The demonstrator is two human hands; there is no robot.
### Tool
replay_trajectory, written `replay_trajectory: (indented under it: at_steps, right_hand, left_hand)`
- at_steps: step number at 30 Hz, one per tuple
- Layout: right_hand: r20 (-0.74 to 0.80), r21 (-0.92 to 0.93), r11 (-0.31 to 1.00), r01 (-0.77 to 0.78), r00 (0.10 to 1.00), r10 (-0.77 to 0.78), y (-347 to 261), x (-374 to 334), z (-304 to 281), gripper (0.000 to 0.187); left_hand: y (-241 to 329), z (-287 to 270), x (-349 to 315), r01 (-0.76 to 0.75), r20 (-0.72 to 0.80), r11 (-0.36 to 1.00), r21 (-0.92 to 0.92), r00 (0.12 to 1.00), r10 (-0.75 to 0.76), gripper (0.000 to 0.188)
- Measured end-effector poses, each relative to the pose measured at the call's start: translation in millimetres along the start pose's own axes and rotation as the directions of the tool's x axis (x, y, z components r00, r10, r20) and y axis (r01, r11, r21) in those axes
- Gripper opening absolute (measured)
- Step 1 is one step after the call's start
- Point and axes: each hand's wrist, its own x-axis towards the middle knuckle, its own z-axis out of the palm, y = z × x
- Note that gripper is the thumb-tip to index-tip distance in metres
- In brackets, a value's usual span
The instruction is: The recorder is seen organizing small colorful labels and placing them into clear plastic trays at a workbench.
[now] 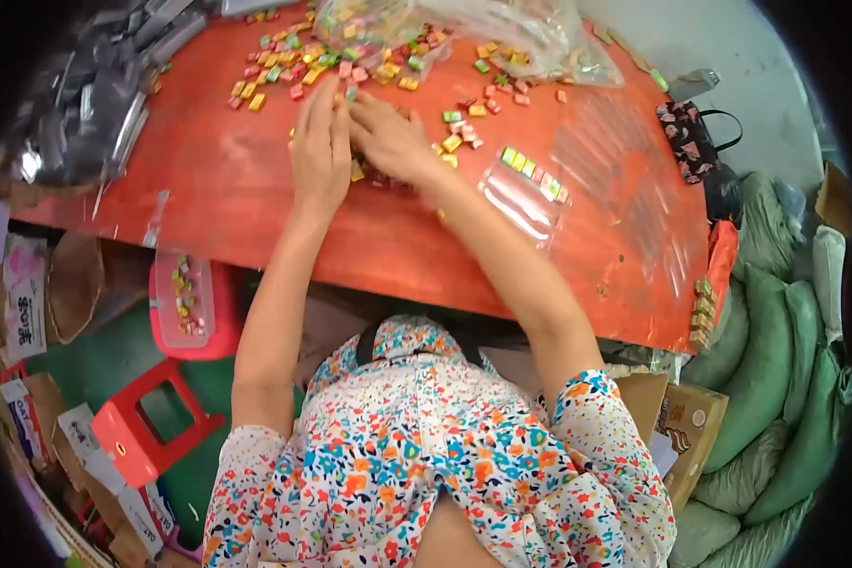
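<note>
Many small wrapped candies (256,102) in yellow, red, pink and green lie scattered over the red table. Among them, my left hand (322,142) reaches forward with its fingers stretched out side by side. My right hand (388,137) lies close against it, fingers extended toward the left fingertips and thumb apart. A small bluish-green piece (351,94) shows between the fingertips; whether either hand grips it is unclear. More candies are partly hidden below my right hand. To the right lies a clear plastic tray (521,210) with a row of candies along its upper edge.
A clear plastic bag (559,43) lies at the table's far side. Grey and clear plastic packaging (76,114) is piled at the left. A red stool (151,426) and a tub of candies (182,303) are below left. Green sacks (767,360) and a patterned handbag (688,142) are at right.
</note>
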Motion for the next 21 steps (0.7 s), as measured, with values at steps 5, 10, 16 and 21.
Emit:
replay_trajectory:
  at_steps: [5, 10, 16, 21]
  right_hand:
    - [0.079, 0.359, 0.929, 0.093, 0.988, -0.130, -19.5, -33.0, -22.9, 0.056]
    - [-0.024, 0.160, 0.972, 0.169, 0.986, -0.168, 15.5, -67.0, -46.1, 0.053]
    - [0.274, -0.358, 0.849, 0.388, 0.913, -0.302, -3.7, -112.1, -25.4, 0.048]
    - [0.019, -0.038, 0.947, 0.320, 0.947, -0.319, 5.9, -127.1, -49.3, 0.039]
  left_hand:
    - [13.8, -33.1, 7.0, -0.118, -0.072, 0.989, 0.086, 0.990, 0.124, 0.035]
    - [18.3, -53.9, -26.6, -0.143, 0.133, 0.977, 0.157, 0.983, 0.123, 0.036]
    - [30.8, -44.2, -80.6, -0.333, 0.478, 0.833, 0.442, 0.873, 0.095, 0.050]
    - [34.5, -68.7, -109.6, -0.302, 0.515, 0.849, 0.434, 0.856, 0.041, 0.049]
